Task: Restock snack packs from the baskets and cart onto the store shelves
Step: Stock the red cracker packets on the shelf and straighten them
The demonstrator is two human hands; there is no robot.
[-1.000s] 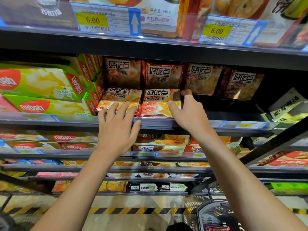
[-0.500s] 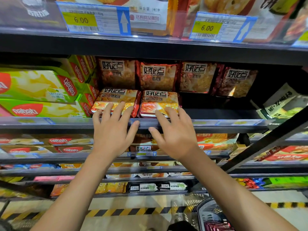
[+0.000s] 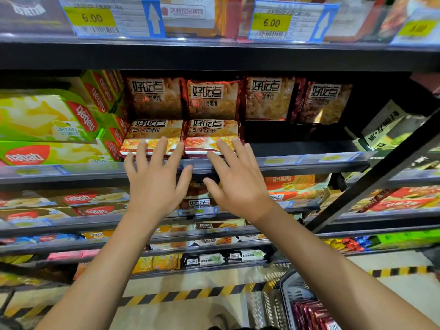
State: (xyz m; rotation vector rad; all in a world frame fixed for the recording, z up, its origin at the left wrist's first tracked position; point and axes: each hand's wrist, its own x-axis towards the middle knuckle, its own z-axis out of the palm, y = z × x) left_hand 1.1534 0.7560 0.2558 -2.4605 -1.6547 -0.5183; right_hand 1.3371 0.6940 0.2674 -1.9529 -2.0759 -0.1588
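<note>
Both hands, the left hand (image 3: pixel 156 186) and right hand (image 3: pixel 238 184), hover with fingers spread, holding nothing, before two flat snack packs (image 3: pixel 183 136) on the shelf (image 3: pixel 309 163). Press evenly to square them against the upright packs (image 3: pixel 238 98) behind.

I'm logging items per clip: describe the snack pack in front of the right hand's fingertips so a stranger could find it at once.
Find the shelf under the two yellow 6.00 price tags. At its front edge two red-and-gold packs lie flat, side by side, ahead of a standing row. The target pack is the right-hand one, by the right hand; bare shelf lies to its right, whereas its twin borders green boxes.
</note>
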